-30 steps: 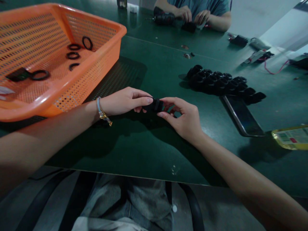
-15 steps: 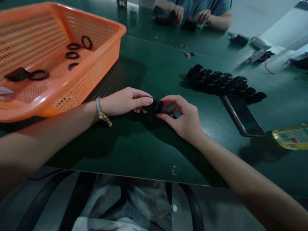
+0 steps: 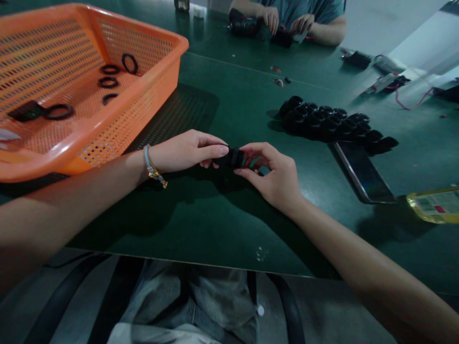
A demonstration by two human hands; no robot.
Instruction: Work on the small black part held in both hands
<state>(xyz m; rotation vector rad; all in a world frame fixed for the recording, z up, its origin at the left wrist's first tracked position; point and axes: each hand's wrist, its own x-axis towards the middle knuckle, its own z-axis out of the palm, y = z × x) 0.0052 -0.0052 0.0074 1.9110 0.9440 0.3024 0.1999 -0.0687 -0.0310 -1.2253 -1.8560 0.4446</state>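
Observation:
Between my two hands, just above the green table (image 3: 222, 224), is a small black cylindrical part (image 3: 234, 157) with a ridged surface. The fingers and thumb of my left hand (image 3: 195, 150) pinch its left end. On the other end, my right hand (image 3: 274, 172) grips with thumb and fingertips. My fingers cover much of the part, so its exact kind does not show. Off to the right stand several black cylindrical parts (image 3: 330, 119) packed in rows.
An orange perforated basket (image 3: 143, 93) at the left holds several black rings (image 3: 108, 82) and a dark block (image 3: 26, 111). A phone (image 3: 364, 172) and a yellow-edged package (image 3: 435, 205) lie at right. Across the table, a co-worker's hands (image 3: 271, 20) are beside a power drill (image 3: 244, 26).
My hands and the black part stay nearly where they were. Across the table, the co-worker's hand on the drill side has shifted slightly.

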